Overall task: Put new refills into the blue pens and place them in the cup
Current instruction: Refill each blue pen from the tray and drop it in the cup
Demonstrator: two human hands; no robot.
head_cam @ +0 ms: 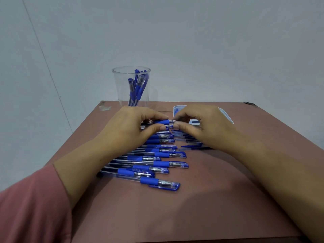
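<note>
Left hand [133,123]: fingers and thumb pinched on the blue rubber grip of one pen [162,122], held level just above the counter [219,199]. Right hand [198,123]: fingertips pinched at the pen's tip end, close against the left thumb; whether it gripped the nose cone or the refill itself could not be told. Pen, by judgement: light, stiff, thin clear plastic barrel, smooth and apt to slip or roll; the ribbed rubber sleeve looked the surest hold, with the metal tip the part to turn or pull. Refill likely thin and bendable, best pushed straight in. Row of pens [154,162]: many, capped, lying side by side beneath and before the hands, tips to the right, some touching. Loose parts [191,142]: blue caps or refills scattered just right of the row, partly hidden under the right hand. Tray [227,116]: pale, behind the right hand, contents unclear. Cup [131,85]: clear, upright, near the far edge behind the left hand, several pens standing in it, mouth open. Room: near half of the counter bare; far edge close behind the cup, so a firm knock there might tip it off.
</note>
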